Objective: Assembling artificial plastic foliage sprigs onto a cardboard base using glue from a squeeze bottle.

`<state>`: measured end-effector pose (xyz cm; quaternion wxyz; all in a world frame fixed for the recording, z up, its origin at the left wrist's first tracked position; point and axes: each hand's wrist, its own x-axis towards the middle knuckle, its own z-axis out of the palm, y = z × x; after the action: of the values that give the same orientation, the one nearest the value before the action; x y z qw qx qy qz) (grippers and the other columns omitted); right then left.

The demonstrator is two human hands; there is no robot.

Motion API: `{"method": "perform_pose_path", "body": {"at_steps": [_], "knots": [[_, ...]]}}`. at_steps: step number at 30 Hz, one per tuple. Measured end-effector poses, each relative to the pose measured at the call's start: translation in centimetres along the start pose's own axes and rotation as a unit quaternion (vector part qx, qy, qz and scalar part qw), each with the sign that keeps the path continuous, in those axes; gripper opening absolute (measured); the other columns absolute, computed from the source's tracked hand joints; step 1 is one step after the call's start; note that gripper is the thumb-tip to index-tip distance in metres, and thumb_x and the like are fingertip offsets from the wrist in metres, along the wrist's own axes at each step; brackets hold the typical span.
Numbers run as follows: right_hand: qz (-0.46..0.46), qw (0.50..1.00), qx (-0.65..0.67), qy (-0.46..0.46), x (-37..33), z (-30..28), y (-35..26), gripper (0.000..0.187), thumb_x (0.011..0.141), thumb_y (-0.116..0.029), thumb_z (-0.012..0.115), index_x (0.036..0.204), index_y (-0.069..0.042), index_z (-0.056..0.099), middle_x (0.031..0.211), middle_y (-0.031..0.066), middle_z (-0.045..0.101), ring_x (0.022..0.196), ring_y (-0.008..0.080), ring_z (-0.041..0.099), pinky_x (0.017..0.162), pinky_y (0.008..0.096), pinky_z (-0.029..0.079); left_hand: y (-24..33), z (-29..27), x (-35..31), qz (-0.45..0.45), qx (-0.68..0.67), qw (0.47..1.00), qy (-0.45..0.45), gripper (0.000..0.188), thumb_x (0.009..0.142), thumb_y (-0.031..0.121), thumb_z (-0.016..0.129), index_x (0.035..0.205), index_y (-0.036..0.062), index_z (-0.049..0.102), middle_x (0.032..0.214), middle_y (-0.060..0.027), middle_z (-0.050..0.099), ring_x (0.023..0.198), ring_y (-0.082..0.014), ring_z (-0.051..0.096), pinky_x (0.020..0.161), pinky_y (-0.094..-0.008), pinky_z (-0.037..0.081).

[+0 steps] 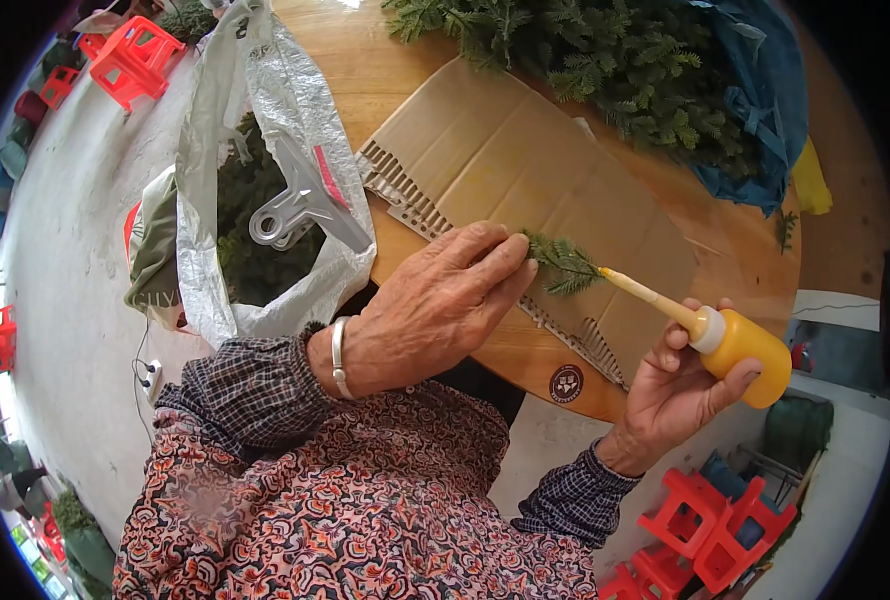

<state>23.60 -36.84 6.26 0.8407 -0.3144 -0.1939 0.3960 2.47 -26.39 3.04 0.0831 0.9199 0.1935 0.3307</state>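
My left hand (445,300) pinches one end of a small green fir sprig (565,264) between thumb and fingers. My right hand (670,390) is wrapped round a yellow squeeze bottle (751,358) with a white collar and a long tapered nozzle (645,292). The nozzle's yellow tip meets the free end of the sprig, or lies right by it. Both hands are above a flat piece of brown cardboard (525,150), whose cut edges show the corrugation.
A heap of green sprigs (625,70) in a blue bag (765,90) covers the table's far right. On the left, a white sack (295,90) holds more greenery, with a large grey clip (315,200) on its rim. Red stools (135,62) stand on the floor.
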Motion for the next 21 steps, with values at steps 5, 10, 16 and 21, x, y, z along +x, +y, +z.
{"method": "perform_pose_path", "body": {"at_steps": [5, 10, 16, 21], "knots": [[-0.022, 0.998, -0.052, -0.019, -0.9, -0.3, 0.1, 0.063, 0.086, -0.043, 0.064, 0.127, 0.000, 0.042, 0.109, 0.0242, 0.054, 0.072, 0.0211, 0.063, 0.056, 0.0203, 0.052, 0.3, 0.6, -0.6, -0.012, 0.010, 1.000, 0.019, 0.032, 0.079, 0.008, 0.056, 0.109, -0.0008, 0.054, 0.114, -0.0112, 0.049, 0.101, -0.0252, 0.049, 0.085, -0.0315, 0.045], [-0.026, 0.997, -0.052, -0.042, -0.4, -0.4, -0.4, 0.066, 0.085, -0.045, 0.064, 0.128, 0.000, 0.042, 0.107, 0.0250, 0.055, 0.073, 0.0223, 0.064, 0.060, 0.0220, 0.054, 0.4, 0.6, -0.7, -0.034, -0.017, 0.999, 0.019, 0.036, 0.078, 0.008, 0.056, 0.114, 0.0003, 0.052, 0.116, -0.0111, 0.048, 0.103, -0.0249, 0.050, 0.086, -0.0315, 0.044], [-0.027, 0.999, -0.019, 0.000, 0.0, -0.6, -0.3, 0.068, 0.084, -0.046, 0.065, 0.128, 0.000, 0.042, 0.105, 0.0259, 0.056, 0.073, 0.0230, 0.064, 0.063, 0.0238, 0.056, 0.6, 0.4, -0.2, -0.069, -0.011, 0.998, -0.010, 0.038, 0.078, 0.009, 0.057, 0.115, 0.0028, 0.051, 0.114, -0.0102, 0.048, 0.100, -0.0239, 0.050, 0.086, -0.0313, 0.044], [-0.031, 0.999, -0.038, 0.018, -0.2, -0.4, 0.0, 0.064, 0.085, -0.043, 0.064, 0.128, -0.001, 0.042, 0.107, 0.0250, 0.055, 0.074, 0.0225, 0.064, 0.060, 0.0220, 0.053, 0.4, 0.4, -0.3, -0.053, -0.001, 0.999, -0.010, 0.038, 0.078, 0.011, 0.056, 0.115, 0.0055, 0.052, 0.114, -0.0102, 0.047, 0.098, -0.0235, 0.050, 0.085, -0.0321, 0.044]]}}
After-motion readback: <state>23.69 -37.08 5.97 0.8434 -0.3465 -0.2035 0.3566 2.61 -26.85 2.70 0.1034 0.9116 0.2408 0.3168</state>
